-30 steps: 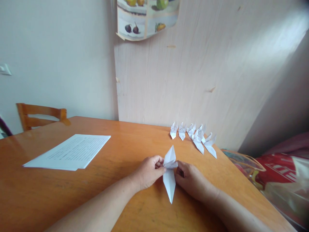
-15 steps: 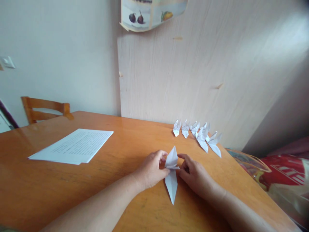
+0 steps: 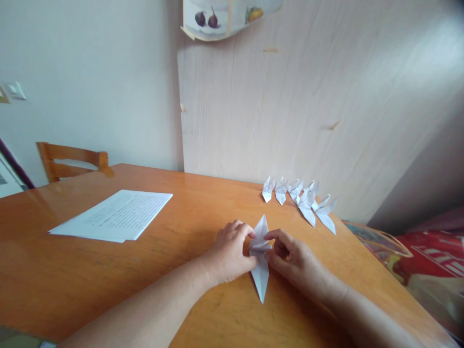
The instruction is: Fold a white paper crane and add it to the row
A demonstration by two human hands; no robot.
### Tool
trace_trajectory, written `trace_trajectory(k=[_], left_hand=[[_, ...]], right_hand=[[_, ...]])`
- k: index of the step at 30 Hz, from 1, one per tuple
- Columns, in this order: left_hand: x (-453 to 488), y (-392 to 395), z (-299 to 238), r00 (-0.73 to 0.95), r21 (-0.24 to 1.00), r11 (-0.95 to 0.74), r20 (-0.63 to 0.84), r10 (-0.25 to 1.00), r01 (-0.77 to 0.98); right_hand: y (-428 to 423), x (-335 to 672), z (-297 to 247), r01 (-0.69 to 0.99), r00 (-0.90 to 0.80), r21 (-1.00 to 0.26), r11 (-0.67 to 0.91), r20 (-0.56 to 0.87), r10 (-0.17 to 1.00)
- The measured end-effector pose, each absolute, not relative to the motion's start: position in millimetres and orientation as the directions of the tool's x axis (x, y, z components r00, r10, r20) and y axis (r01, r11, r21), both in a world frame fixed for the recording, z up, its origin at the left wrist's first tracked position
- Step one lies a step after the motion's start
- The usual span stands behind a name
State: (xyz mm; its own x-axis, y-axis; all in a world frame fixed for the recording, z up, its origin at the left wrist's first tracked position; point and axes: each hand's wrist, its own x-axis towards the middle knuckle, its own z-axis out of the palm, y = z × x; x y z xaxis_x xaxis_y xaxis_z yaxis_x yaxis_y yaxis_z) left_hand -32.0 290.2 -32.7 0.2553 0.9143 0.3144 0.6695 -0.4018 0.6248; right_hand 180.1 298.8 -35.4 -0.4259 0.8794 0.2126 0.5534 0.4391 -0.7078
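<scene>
A white folded paper piece (image 3: pixel 261 278), long and pointed at both ends, lies on the orange wooden table (image 3: pixel 181 270). My left hand (image 3: pixel 232 253) pinches its middle from the left, fingers curled on the fold. From the right, my right hand (image 3: pixel 290 258) grips the same middle with thumb and fingertips. The lower point of the paper sticks out toward me between the two hands.
Several finished folded paper shapes (image 3: pixel 302 203) stand in a row at the table's far right edge by a pale wood panel (image 3: pixel 290 96). Printed sheets (image 3: pixel 116 215) lie at the left. A wooden chair (image 3: pixel 72 162) stands behind; a red bag (image 3: pixel 424 261) sits at the right.
Both hands have closed in tighter on the paper's middle, the fingers working the fold. The view has shifted slightly, so everything sits a little higher and to the right.
</scene>
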Motion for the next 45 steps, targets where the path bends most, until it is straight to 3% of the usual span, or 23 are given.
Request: trace_trajectory(k=[7,11,16,21,28,37,45], left_hand=[[-37,291,-34,0.363,0.534,-0.443,0.254,0.896,0.72],[-38,292,-33,0.365,0.5,-0.421,0.211,0.907,0.757],[-37,292,-31,0.369,0.506,-0.417,0.198,0.908,0.756],[-38,290,-25,0.343,0.579,-0.382,0.181,0.922,0.721],[-38,290,-23,0.307,0.656,-0.37,0.215,0.927,0.657],[-40,303,-31,-0.012,0.829,-0.233,0.277,0.961,0.508],[-39,307,-33,-0.037,0.865,-0.237,0.281,0.959,0.442]], right_hand=[[298,179,-25,0.725,-0.49,-0.51,0.463,0.091,0.867],[298,179,-22,0.747,-0.507,-0.467,0.472,0.058,0.86],[300,183,-24,0.72,-0.518,-0.512,0.467,0.051,0.854],[303,188,-29,0.687,-0.482,-0.613,0.389,0.016,0.876],[307,190,-32,0.661,-0.459,-0.649,0.378,0.049,0.887],[310,195,-37,0.68,-0.406,-0.625,0.384,0.115,0.907],[313,198,-39,0.666,-0.374,-0.651,0.365,0.132,0.918]])
